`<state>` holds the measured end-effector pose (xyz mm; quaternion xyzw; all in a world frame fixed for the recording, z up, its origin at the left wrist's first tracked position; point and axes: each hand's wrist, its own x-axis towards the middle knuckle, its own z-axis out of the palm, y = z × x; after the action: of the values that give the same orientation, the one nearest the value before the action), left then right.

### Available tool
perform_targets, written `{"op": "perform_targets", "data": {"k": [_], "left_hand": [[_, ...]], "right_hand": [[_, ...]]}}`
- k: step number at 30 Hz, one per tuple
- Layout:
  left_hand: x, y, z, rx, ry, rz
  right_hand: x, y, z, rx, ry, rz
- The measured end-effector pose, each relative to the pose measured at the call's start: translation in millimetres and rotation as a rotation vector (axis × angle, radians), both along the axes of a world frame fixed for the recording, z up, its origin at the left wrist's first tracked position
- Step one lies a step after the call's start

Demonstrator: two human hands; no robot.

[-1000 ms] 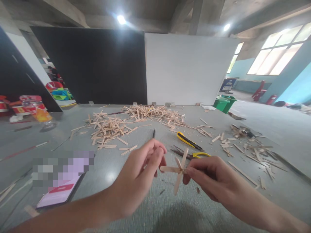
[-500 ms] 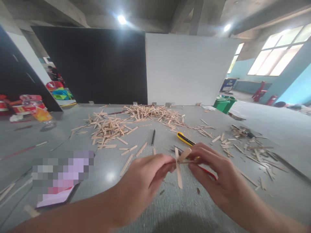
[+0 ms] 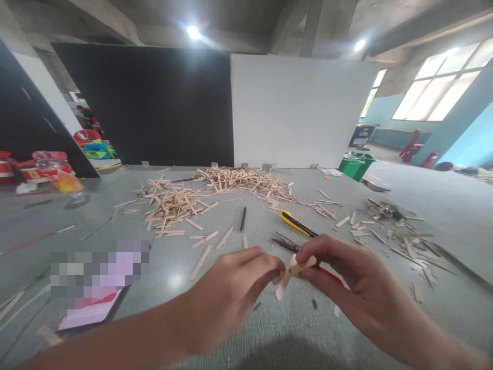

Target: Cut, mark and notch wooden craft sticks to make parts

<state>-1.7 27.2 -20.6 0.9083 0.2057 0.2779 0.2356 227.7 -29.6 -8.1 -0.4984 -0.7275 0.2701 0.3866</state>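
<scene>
L hand [image 3: 242, 282], R hand [image 3: 348, 275], each grip holding crossed wood sticks [image 3: 284, 285], scissors [image 3: 285, 242] nr R

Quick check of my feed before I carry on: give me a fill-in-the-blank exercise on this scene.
The left hand and right hand both touch joined sticks made of ____.
The knife is yellow and ____.
The scissors lie nearer the ____ hand.
The board to the right of the black board is ____.

Missing words: wood; black; right; white.
</scene>
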Motion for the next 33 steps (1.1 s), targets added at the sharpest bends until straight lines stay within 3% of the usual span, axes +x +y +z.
{"op": "perform_targets", "data": {"k": [5, 10, 12, 16, 19, 24, 26, 30, 33], "left_hand": [[5, 4, 15.1, -0.243, -0.057, 0.055], [5, 3, 13.4, -0.218, -0.122, 0.015], [5, 2, 14.2, -0.281, -0.115, 0.041], [6, 0, 16.6, -0.579, -0.132, 0.047], [8, 2, 11.4, -0.791, -0.256, 0.040], [8, 0, -0.9, -0.767, -0.315, 0.327], [8, -5, -2.0, -0.845, -0.267, 0.366], [13, -20, 0.1, -1.159, -0.296, 0.146], [18, -24, 1.3, -1.229, -0.380, 0.058]], "right_hand": [[3, 1, 0.5, -0.070, -0.003, 0.064], [5, 1, 1.4, -0.014, -0.042, 0.028], [6, 1, 0.8, -0.021, -0.047, 0.026], [5, 1, -1.1, -0.023, -0.029, 0.051], [3, 2, -3.2, 0.077, -0.017, 0.024], [0, 3, -9.7, 0.264, -0.069, -0.119], [-1, 2, -12.5, 0.327, -0.094, -0.153], [-6, -1, -16.3, 0.355, -0.132, -0.136], [-8, -3, -15.6, 0.294, -0.113, -0.130]]}}
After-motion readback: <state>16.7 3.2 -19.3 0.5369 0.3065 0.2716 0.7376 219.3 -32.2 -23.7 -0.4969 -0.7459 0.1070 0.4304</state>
